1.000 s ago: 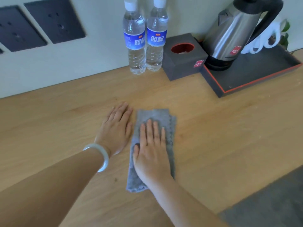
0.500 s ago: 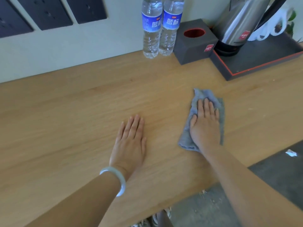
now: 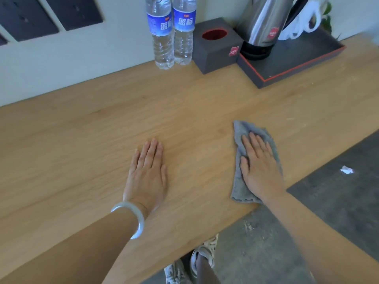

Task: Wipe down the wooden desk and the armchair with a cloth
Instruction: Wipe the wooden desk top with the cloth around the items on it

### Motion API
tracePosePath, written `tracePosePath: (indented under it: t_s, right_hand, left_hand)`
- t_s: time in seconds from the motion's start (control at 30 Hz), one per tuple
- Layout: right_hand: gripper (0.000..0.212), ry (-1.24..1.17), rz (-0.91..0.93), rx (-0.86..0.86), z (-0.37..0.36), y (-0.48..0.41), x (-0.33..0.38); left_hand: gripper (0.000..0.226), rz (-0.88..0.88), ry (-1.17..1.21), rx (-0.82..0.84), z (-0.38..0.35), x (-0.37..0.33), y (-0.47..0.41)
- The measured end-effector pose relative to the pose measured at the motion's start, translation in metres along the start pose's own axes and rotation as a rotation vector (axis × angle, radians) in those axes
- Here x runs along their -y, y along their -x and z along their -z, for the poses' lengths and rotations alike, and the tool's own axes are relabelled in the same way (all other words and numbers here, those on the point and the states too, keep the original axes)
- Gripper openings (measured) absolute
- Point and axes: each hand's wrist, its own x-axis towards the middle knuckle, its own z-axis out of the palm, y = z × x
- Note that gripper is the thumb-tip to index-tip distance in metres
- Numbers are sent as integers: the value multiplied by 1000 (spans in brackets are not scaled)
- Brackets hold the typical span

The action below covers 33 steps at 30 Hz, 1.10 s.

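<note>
The grey cloth (image 3: 239,181) lies on the wooden desk (image 3: 82,152), close to its near edge on the right. It is a long, rumpled strip of soft, napped fabric; its long axis runs from the near edge away toward the wall, the far end tapering to a crumpled point and the near end showing a scalloped hem. The right hand (image 3: 259,169) presses flat on it, fingers straight and close together, pointing away along that same axis, thumb lying on the fabric; nothing is gripped. The left hand (image 3: 146,173) rests palm down on bare wood well apart from the cloth, fingers straight, holding nothing, with a smooth pale bangle (image 3: 133,218) at the wrist. The desk is light, matte, fine-grained wood. At the back stand 2 clear ribbed plastic bottles (image 3: 171,42), a dark cube-shaped box (image 3: 215,52) with a round red-rimmed hole, and a shiny steel kettle (image 3: 264,23) on a dark rectangular tray (image 3: 297,60) edged in red.
</note>
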Motion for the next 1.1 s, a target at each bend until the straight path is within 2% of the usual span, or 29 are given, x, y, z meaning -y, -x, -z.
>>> tracePosePath:
  t_s: [0.1,0.17,0.3,0.37,0.43,0.5,0.6,0.77,0.9,1.0,1.1]
  right_hand:
    - [61,12,-214,-59,-4,3,23]
    - [62,-5,-248,-81,-13,26,71]
    - [63,-99,81,-54,-28,77,147]
    - [59,-146,241,-40,-26,82,133]
    - [54,-96,352,-25,-19,71,86]
    - [53,-4,304,-35,-12,48,26]
    - [57,-3,96,-19,1,15,-37]
    - [60,-3,75,-39,-1,14,-39]
    - [60,-9,85,-29,2,12,-43]
    - [60,-15,81,-51,-2,13,-40]
    - [59,-20,108,-69,-10,15,-42]
  left_hand:
    - [62,6,16,-9,0,-1,0]
    - [62,4,16,-13,1,-1,1]
    - [61,8,33,-23,2,-2,0]
    - [61,6,33,-29,2,-2,0]
    - [61,12,33,-29,2,-2,1]
    - [61,12,39,-36,1,-2,1]
    - [62,-13,24,-53,2,-3,0]
    - [68,17,50,-26,10,-34,-3]
    - [58,-265,42,-39,1,-115,-19]
    - [58,-226,38,-34,-9,-157,-34]
    - [58,-185,6,-52,-17,-162,-38]
